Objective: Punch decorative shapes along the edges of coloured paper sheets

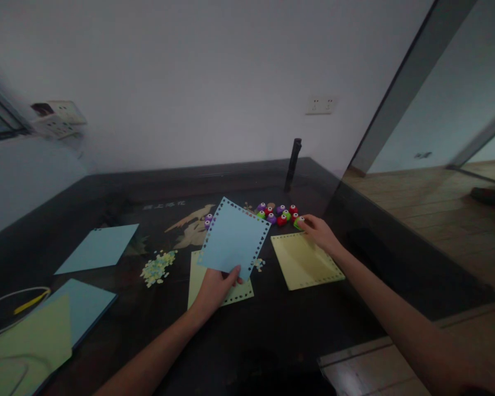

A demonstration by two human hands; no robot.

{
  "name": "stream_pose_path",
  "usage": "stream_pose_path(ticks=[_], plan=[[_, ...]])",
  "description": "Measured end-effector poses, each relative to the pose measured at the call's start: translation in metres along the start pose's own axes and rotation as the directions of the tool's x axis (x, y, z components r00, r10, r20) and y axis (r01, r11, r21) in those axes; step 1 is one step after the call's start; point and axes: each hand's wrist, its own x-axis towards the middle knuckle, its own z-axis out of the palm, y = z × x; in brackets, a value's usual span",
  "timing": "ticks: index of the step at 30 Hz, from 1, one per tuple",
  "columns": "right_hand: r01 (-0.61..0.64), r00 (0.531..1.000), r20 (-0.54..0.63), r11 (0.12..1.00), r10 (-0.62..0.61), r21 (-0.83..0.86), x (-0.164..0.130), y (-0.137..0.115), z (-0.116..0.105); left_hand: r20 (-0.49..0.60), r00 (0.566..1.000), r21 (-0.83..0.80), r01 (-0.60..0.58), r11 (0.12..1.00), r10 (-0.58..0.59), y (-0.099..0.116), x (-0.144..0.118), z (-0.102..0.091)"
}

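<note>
Head cam: left hand (214,289) pinches bottom edge of a blue sheet w/ punched border (234,238), held tilted up above a yellow-green sheet (238,294) lying on the dark table (157,330). Right hand (319,231) reaches to the cluster of small coloured paper punches (277,214), fingers closed on a green punch (299,222) at its right end, just past the far edge of a yellow punched sheet (304,261). Paper confetti (159,267) lies left of centre; plain blue sheet (99,248) further left.
</note>
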Motion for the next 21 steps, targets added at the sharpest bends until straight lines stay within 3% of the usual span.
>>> stream_pose_path(ticks=[2,7,15,21], plan=[[0.068,0.996,-0.045,0.989,-0.074,-0.13,0.008,0.012,0.001,0.001,1.0,0.004,-0.012,1.0,0.012,-0.001,0.001,0.0],[0.27,0.962,0.097,0.933,-0.254,-0.238,0.02,0.019,0.017,0.001,1.0,0.028,-0.025,0.999,0.025,-0.005,0.002,0.0],[0.347,0.938,0.12,0.889,-0.325,-0.298,0.026,0.005,0.05,0.029,0.999,0.039,-0.021,0.999,0.02,-0.01,0.001,0.001],[0.344,0.938,0.151,0.89,-0.312,-0.3,0.042,0.016,0.054,0.032,0.999,0.048,-0.018,0.999,0.016,-0.009,0.001,0.0]])
